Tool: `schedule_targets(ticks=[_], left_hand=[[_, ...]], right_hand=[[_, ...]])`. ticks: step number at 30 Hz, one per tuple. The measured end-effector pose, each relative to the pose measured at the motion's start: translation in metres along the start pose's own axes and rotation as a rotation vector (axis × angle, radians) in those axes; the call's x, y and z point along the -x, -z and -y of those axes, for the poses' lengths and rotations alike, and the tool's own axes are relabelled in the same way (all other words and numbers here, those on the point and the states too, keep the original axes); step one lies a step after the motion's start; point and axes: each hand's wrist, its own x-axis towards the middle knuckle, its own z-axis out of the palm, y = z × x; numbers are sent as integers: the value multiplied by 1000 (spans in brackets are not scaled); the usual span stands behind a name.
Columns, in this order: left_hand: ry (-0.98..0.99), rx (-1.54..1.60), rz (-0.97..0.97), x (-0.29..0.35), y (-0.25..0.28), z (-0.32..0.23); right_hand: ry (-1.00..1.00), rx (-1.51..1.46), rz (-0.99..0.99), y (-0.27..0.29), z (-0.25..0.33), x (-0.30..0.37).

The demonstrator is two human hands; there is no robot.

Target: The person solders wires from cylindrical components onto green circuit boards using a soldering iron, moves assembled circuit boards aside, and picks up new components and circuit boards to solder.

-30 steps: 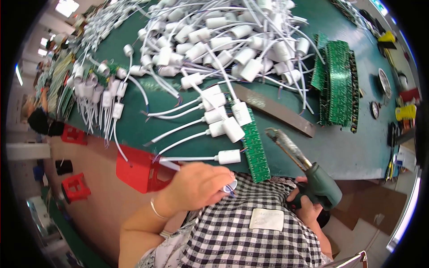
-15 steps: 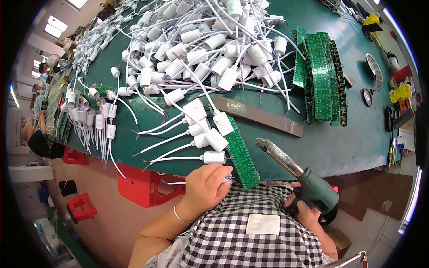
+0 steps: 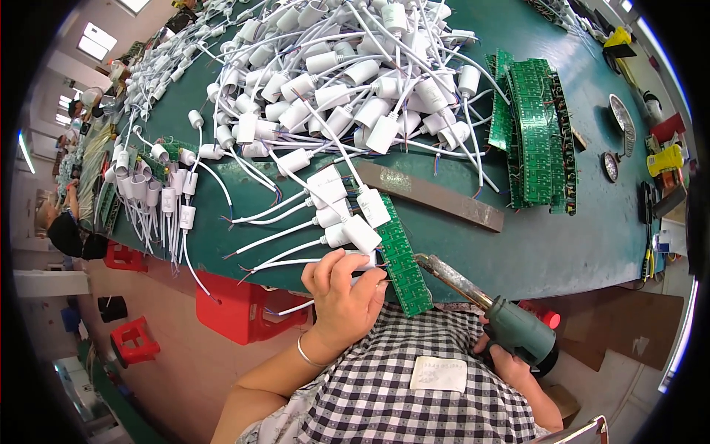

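My left hand rests at the near table edge, its fingers closed around a white corded plastic housing beside a long green circuit board strip. My right hand grips the green handle of a soldering iron. The iron's dark metal tip points up-left toward the strip's near end. More white housings with loose wire ends lie in a row along the strip.
A big heap of white corded housings covers the far table. Stacked green boards lie at right, a metal bar in the middle. Red stools stand below the table edge at left. Tools sit at far right.
My left hand moved up from my lap onto the table edge and closed on a white housing by the strip. The soldering iron's tip came closer to the strip.
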Motion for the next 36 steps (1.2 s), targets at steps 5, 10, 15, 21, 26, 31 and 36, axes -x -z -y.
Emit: schedule_targets(ticks=[5, 10, 15, 21, 26, 31, 36], left_hand=[[73, 32, -2, -6, 0, -4], [138, 70, 24, -15, 2, -6], [168, 84, 50, -19, 5, -8], [187, 91, 53, -19, 4, -8], [187, 146, 61, -17, 6, -6], [190, 155, 73, -19, 6, -7], [187, 140, 86, -20, 8, -8]], right_hand=[[-20, 23, 24, 0, 4, 0], [19, 130, 32, 2, 5, -4], [13, 290, 55, 6, 7, -3], [193, 585, 101, 8, 5, -9], [301, 732, 139, 12, -1, -6], [251, 660, 99, 8, 1, -5], [296, 690, 120, 7, 5, -9]])
